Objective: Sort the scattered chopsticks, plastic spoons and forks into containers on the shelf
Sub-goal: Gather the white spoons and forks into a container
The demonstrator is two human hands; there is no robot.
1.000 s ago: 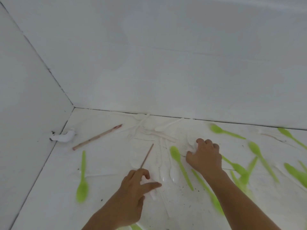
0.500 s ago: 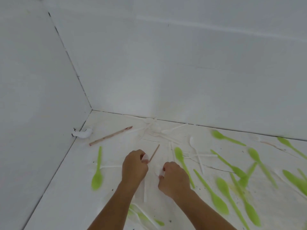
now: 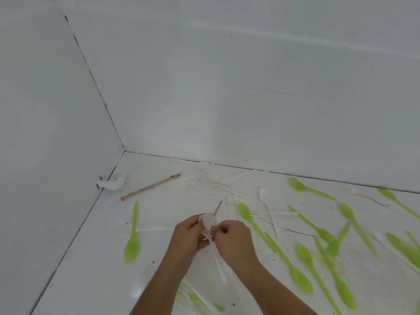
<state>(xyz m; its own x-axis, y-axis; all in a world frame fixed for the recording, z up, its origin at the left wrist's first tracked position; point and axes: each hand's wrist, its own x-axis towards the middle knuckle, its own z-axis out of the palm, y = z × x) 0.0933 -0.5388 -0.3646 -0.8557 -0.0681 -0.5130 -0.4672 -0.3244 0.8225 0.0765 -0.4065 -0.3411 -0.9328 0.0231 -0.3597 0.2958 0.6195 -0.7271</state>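
White spoon (image 3: 207,222), bowl uppermost, is pinched between left hand (image 3: 189,238) and right hand (image 3: 235,245).

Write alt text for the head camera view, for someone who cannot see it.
Over a white surface, the left hand and right hand together hold a white plastic spoon. Scattered around them lie green spoons, white forks and a wooden chopstick.

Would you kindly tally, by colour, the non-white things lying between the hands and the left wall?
Green spoon: 1
Brown wooden chopstick: 1
Total: 2
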